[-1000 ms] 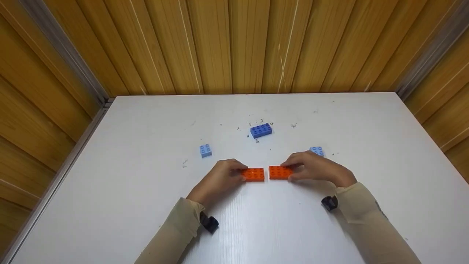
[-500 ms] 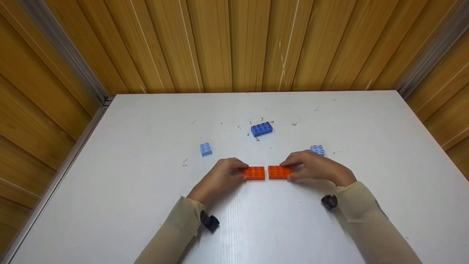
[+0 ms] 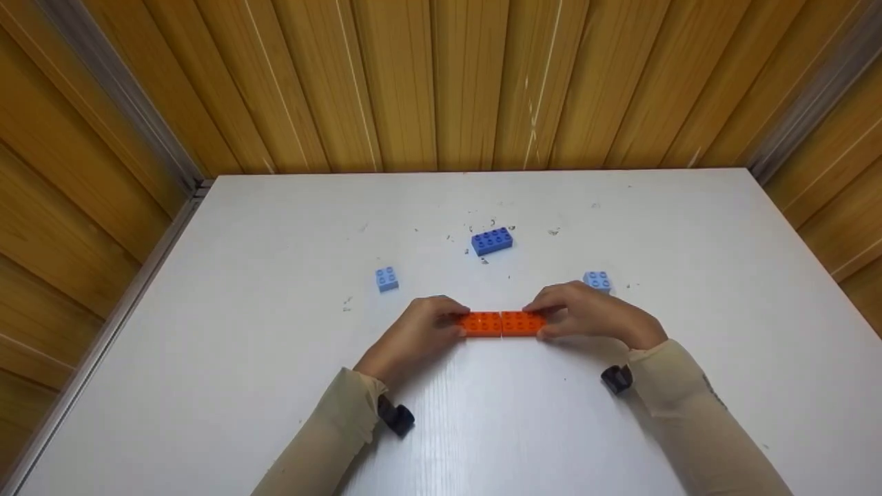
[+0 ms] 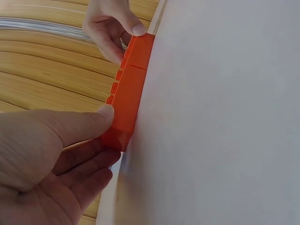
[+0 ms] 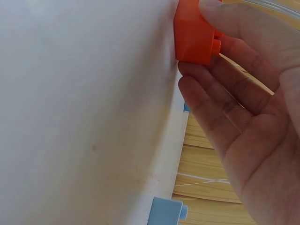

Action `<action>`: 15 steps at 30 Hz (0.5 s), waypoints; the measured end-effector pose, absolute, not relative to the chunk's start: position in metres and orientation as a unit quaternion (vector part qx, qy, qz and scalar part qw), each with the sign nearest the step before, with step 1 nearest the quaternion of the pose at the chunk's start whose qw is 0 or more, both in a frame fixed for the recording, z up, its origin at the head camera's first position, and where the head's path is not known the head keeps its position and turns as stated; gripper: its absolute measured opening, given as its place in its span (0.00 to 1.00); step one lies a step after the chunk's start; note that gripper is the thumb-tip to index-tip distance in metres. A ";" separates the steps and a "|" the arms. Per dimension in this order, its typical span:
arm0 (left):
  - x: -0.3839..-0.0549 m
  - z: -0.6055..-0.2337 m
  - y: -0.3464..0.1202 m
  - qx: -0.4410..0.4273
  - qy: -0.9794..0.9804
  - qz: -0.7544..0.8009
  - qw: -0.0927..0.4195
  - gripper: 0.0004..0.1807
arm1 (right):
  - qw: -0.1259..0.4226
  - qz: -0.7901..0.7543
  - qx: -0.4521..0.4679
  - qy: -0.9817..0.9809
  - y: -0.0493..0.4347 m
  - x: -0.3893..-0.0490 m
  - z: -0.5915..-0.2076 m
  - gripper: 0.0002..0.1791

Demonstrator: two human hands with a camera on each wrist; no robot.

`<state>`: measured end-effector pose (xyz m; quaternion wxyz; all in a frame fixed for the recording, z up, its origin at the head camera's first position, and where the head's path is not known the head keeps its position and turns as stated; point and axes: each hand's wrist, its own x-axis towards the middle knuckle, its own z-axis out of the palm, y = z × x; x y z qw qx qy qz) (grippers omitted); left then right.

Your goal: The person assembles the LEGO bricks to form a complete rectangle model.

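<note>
Two orange toy bricks lie end to end on the white table, a thin seam between them. My left hand [image 3: 418,337] pinches the outer end of the left orange brick [image 3: 484,324], thumb on the near side and fingers on the far side. The right orange brick [image 3: 521,324] is pinched the same way by my right hand [image 3: 594,318]. In the left wrist view, the joined row [image 4: 126,93] shows its studs facing up from the tabletop. The right wrist view has one brick end [image 5: 194,37] between thumb and fingers.
A dark blue brick [image 3: 492,241] lies farther back at the middle. One light blue brick [image 3: 386,279] sits beyond my left hand. Another light blue brick [image 3: 597,280] stands behind my right hand, partly hidden. Wood-panelled walls [image 3: 468,83] border the white table [image 3: 275,275].
The gap between the two orange bricks has narrowed until their ends meet. Both hands moved slightly inward, still holding their bricks.
</note>
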<state>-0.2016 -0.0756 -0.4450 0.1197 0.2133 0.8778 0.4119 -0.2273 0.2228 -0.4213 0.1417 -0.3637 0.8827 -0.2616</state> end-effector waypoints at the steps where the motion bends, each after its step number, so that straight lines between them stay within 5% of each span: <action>1: -0.202 -0.445 -0.076 0.213 0.878 0.412 0.120 0.17 | 0.141 -0.263 -0.364 0.882 0.223 -0.227 -0.421 0.20; 15: -0.202 -0.446 -0.075 0.191 0.873 0.428 0.136 0.18 | 0.156 -0.266 -0.357 0.882 0.221 -0.228 -0.421 0.21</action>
